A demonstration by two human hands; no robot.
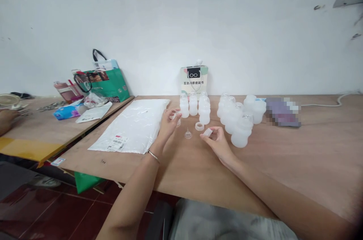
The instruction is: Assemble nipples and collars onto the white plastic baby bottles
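My left hand (169, 122) is closed in a pinch on a small clear plastic piece (177, 120), partly hidden by the fingers, near the left end of the bottle rows. Between the thumb and fingers of my right hand (219, 141) is a translucent bottle ring (208, 132), tilted just above the table. A clear bottle nipple (188, 133) stands point-up on the wood between the hands. Behind it lies another ring (199, 126). Several frosted baby bottles with domed caps stand upright beyond, such as one bottle (204, 114) in the middle and another bottle (240, 136) right of my right hand.
A white mailing bag (133, 124) lies flat on the left of the table (317, 157). A paper bag (194, 81) leans on the wall behind the bottles. A blurred flat object (282, 112) lies at right. Another person's arm (8, 120) rests at far left, near a green bag (112, 85).
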